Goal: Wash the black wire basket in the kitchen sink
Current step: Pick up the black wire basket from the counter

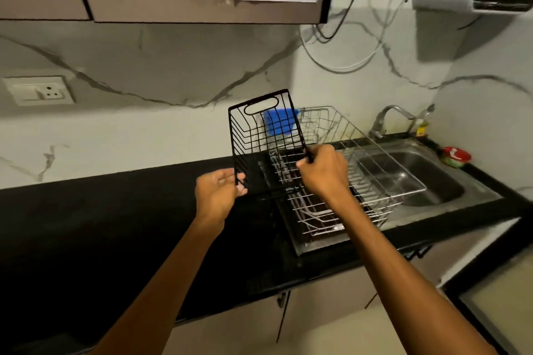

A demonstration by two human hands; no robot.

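I've got the black wire basket [266, 141] up above the black countertop [115, 210], left of the steel sink [409, 173]: my left hand [217, 196] gripping its lower corner, my right hand [324, 171] clamped on its right edge.

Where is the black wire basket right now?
In the head view, the black wire basket is held tilted above the black countertop by the left hand and right hand, left of the steel sink.

Two bare forearms enter from about 6 o'clock, one toward 7, one toward 5. No sleeve covers either as far as the frame's edge. The left hand [217, 196] and right hand [324, 171] are bare, ungloved, without visible rings or watch.
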